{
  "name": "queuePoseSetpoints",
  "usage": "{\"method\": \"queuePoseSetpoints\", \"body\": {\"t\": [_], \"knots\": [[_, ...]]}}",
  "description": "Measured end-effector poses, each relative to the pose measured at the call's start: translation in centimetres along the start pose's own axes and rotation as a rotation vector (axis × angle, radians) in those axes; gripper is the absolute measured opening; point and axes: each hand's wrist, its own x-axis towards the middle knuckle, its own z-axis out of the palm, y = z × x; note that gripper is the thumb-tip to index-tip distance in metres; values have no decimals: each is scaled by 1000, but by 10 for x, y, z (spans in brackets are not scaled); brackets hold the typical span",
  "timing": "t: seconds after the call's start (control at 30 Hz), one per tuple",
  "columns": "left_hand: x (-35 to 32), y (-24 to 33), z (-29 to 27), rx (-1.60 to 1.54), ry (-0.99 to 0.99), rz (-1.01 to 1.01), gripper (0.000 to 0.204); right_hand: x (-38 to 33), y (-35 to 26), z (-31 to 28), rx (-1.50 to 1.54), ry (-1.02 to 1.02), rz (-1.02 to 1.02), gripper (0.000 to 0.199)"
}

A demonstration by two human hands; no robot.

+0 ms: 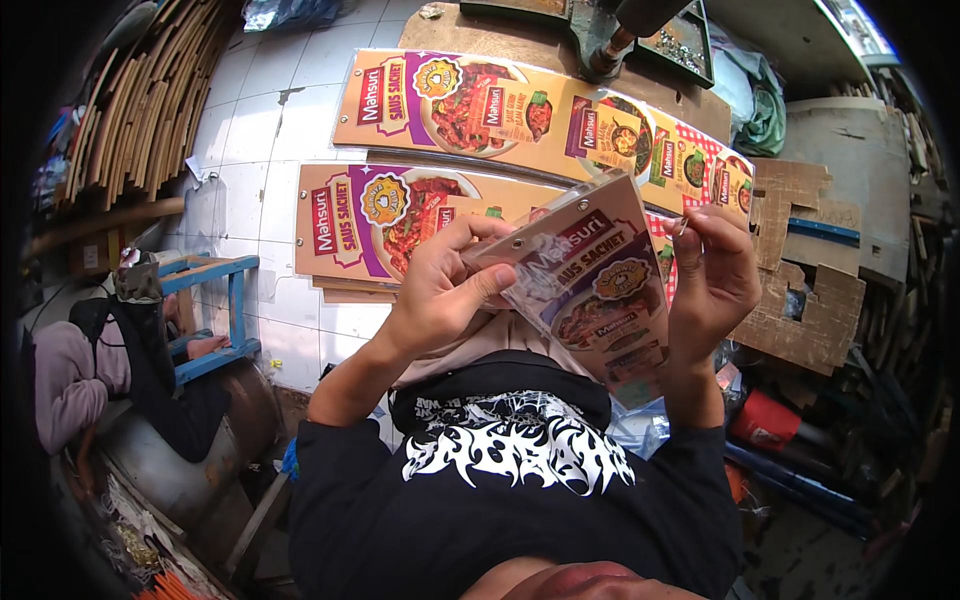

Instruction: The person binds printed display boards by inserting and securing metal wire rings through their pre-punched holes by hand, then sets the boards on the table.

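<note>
Tan and purple, the board (612, 300) tilts between our hands. We grip its near-left edge in our left hand (445, 285), closed with thumb on the face; our right hand (715, 280) has thumb and finger pinched on a thin piece (683, 228), too small to identify. Two eyelets (584, 205) lie between our hands, so we judge the step to be fitting that piece; the next move likely calls for a steady left hold while the pinch nears an eyelet. Stacked boards (370, 215) lie beyond our left hand.
</note>
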Motion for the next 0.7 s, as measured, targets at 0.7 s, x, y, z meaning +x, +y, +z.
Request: {"method": "queuePoseSetpoints", "body": {"t": [0.7], "knots": [[4, -8, -3, -42, 25, 54, 30, 12, 22, -17, 230, -162, 493, 19]]}}
